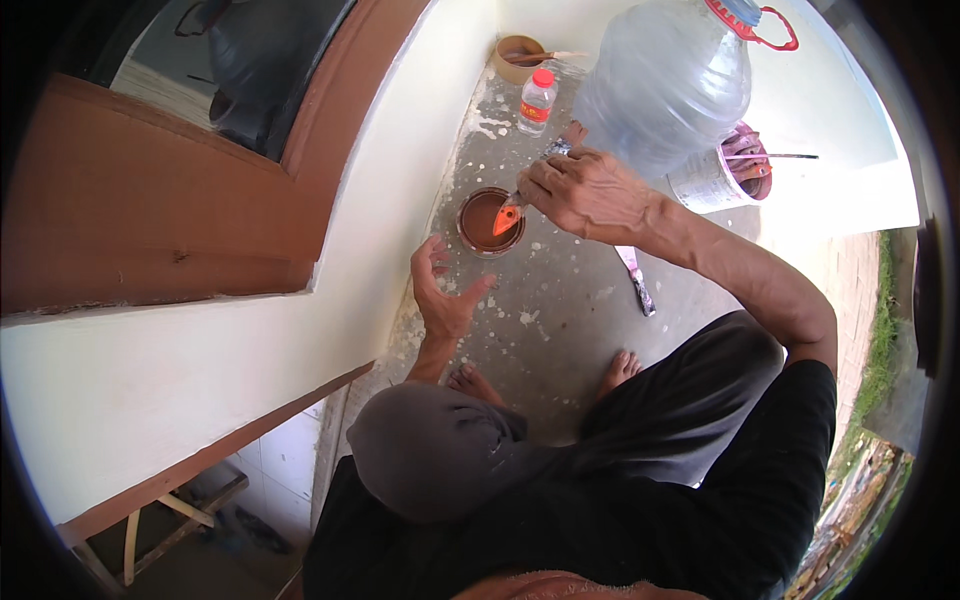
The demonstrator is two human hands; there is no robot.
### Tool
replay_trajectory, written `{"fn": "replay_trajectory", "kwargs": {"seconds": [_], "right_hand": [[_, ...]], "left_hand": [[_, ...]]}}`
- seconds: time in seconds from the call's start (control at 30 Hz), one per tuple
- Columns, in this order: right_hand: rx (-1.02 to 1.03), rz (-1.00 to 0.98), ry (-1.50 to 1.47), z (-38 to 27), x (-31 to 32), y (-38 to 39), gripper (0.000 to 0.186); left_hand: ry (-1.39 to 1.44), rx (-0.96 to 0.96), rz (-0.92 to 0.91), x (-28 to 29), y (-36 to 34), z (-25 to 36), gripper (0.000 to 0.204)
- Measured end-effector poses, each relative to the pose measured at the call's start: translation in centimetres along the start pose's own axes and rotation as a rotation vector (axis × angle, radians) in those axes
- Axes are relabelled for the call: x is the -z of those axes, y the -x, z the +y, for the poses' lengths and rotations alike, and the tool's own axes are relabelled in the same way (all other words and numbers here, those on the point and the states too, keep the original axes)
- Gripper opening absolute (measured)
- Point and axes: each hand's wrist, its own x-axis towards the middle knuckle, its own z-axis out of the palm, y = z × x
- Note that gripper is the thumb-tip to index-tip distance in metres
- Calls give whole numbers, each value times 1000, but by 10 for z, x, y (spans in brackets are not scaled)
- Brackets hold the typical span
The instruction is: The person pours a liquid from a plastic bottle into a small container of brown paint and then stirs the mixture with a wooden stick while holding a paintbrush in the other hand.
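A round open can (492,250) of brown paint stands on the paint-spotted floor. My left hand (445,298) is beside its near left side, thumb and fingers spread, holding nothing. Over the can's right side, my right hand (583,192) closes on an orange-tipped tool (507,219). Its pointed orange end is directed down at the brown paint; whether it touches cannot be told. Past my fingers shows a speckled piece with a brown end (575,133), perhaps the tool's other end; my hand hides the join. A scraper (636,281) with a speckled handle lies right of my hand.
Behind stand a small red-capped bottle (537,102) and a tan bowl (512,72) with a stick across it. A large clear water jug (665,85) is near a paint-stained white bucket (702,182). A white wall (385,170) runs along the left. My bare feet (622,370) are close by.
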Motion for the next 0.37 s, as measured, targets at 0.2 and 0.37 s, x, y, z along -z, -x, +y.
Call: {"fn": "replay_trajectory", "kwargs": {"seconds": [0.2, 0.37], "right_hand": [[-247, 296, -236, 12, 6, 29, 20], [-506, 163, -417, 22, 19, 53, 25]], "left_hand": [[-281, -126, -202, -30, -13, -62, 106], [-38, -105, -289, -47, -42, -75, 115]]}}
